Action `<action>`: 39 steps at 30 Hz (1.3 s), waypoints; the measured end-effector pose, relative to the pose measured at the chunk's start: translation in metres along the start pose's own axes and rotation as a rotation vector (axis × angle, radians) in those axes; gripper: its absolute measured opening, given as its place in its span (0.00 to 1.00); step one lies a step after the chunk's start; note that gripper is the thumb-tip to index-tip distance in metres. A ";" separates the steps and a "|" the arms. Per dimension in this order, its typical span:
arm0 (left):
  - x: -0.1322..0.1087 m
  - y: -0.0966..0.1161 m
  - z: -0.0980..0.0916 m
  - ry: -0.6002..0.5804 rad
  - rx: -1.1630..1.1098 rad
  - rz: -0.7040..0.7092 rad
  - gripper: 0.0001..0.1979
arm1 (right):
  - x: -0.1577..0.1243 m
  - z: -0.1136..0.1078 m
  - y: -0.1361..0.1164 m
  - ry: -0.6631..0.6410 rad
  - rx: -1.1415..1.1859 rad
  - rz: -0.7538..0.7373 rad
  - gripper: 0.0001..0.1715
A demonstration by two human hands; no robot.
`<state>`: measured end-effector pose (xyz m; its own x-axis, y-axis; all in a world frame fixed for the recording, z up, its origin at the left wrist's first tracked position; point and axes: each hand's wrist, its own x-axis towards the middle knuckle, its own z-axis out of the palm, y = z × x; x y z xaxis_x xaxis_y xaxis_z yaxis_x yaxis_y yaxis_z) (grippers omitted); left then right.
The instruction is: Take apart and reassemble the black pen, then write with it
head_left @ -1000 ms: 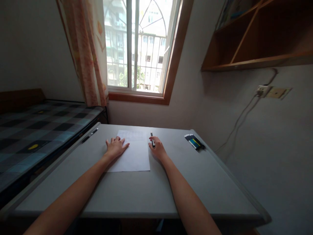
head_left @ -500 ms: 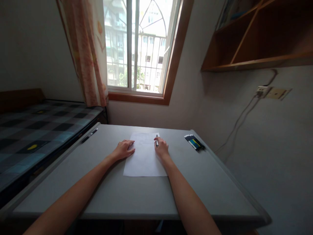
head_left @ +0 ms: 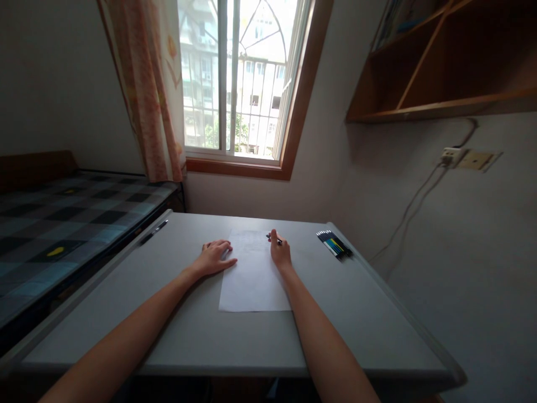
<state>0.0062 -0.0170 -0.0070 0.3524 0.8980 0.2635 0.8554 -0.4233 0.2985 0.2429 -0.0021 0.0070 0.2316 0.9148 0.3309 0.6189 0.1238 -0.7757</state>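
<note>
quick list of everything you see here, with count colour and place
paper sheet: one, white, on the table between the hands
held pen: one, dark parts visible, in the right hand
loose pen: one, black, table's left edge
pen pack: one, black with blue and yellow, table's right side
table: one, pale grey, centre
bed: one, checked black, grey and blue, left
curtain: one, orange patterned, left of window
window: one, brown surround, behind table
shelf unit: one, brown, upper right; contents unclear
wall socket: one, whitish, right wall
left hand: one, bare, at the sheet's left edge
right hand: one, bare, at the sheet's right side
</note>
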 end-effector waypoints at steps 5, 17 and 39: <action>-0.002 0.006 -0.002 -0.024 -0.028 0.067 0.20 | 0.000 -0.002 0.002 0.020 0.110 -0.074 0.17; -0.003 0.006 -0.002 -0.061 -0.011 0.107 0.24 | 0.005 0.013 0.003 -0.099 0.451 0.070 0.31; -0.002 0.009 -0.002 -0.054 -0.006 0.093 0.23 | -0.013 0.022 -0.004 -0.130 0.303 -0.003 0.11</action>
<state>0.0118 -0.0230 -0.0029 0.4504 0.8600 0.2401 0.8158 -0.5056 0.2806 0.2211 -0.0065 -0.0060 0.1202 0.9534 0.2766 0.3633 0.2171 -0.9060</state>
